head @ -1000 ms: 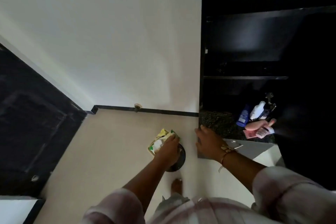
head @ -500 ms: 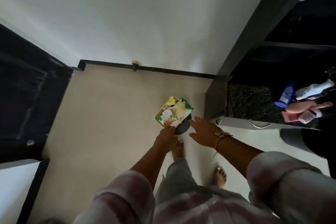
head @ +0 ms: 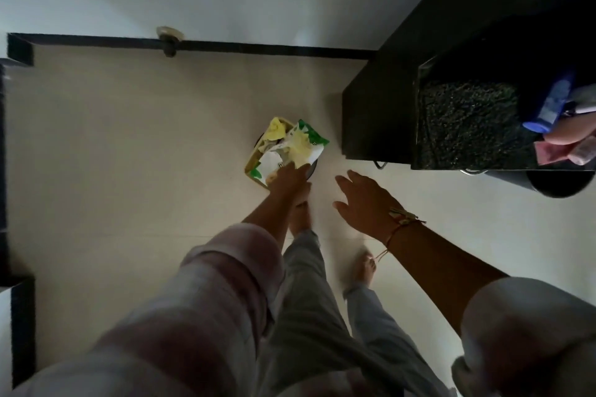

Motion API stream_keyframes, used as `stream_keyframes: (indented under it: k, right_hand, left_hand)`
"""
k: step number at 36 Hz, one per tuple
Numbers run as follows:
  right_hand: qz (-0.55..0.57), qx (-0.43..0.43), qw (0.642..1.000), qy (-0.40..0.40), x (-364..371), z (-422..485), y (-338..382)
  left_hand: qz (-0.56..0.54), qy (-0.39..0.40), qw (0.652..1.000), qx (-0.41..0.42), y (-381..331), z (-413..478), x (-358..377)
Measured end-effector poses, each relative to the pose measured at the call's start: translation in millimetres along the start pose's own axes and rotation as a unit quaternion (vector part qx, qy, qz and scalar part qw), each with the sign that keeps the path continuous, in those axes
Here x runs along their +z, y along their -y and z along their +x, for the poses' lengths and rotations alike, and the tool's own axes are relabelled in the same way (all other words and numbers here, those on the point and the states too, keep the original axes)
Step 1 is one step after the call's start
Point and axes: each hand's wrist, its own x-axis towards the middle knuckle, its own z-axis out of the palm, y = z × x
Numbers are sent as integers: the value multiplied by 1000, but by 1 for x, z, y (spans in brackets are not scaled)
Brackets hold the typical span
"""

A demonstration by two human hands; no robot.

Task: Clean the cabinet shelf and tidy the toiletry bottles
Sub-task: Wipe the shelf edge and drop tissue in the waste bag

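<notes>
Head view: we lowered crumpled green-white wrappers onto dark round bin, clearing speckled shelf; left hand grip unclear, right hand splayed.

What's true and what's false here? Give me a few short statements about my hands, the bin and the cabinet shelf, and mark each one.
1. The left hand is on the wrappers in the bin. True.
2. The right hand holds the blue bottle. False: the right hand is open and holds nothing, and the blue bottle is on the cabinet shelf.
3. The bin stands on the cabinet shelf. False: it stands on the floor, to the left of the cabinet.
4. A thread bracelet is on the right wrist. True.
</notes>
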Motion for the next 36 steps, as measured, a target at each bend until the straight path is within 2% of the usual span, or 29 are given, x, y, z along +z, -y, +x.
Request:
stream_keyframes:
  k: [5, 13, 17, 21, 25, 28, 30, 32, 36]
  right_hand:
    - [-1, 8, 1000, -9, 8, 6, -11]
    - [-13, -7, 1000, -3, 19, 13, -27]
    - [-4, -5, 1000, -3, 20, 11, -30]
    - [4, -13, 1000, -3, 15, 2, -31]
    - [23, -40, 999, -21, 2, -13, -29]
    - [58, -56, 996, -49, -10, -26, -26]
    - [86, -67, 991, -80, -18, -35, -27]
    - [119, -76, 983, -115, -27, -45, -29]
    - [184, -90, 961, -186, -44, -68, -43]
  left_hand:
    - [38, 49, 998, -22, -6, 27, 5]
    - [46, 39, 997, -37, -7, 50, 14]
    - [29, 12, 999, -41, -5, 47, 13]
    - [-30, -94, 995, -34, -9, 32, 6]
    - [-162, -206, 965, -22, -19, 4, -6]
    - [-224, -254, 941, -20, -34, -22, -22]
    - [-236, -263, 935, -12, -49, -41, -33]
    - [-301, -259, 918, -15, -66, -63, -41]
    - [-477, -230, 848, -31, -111, -113, -59]
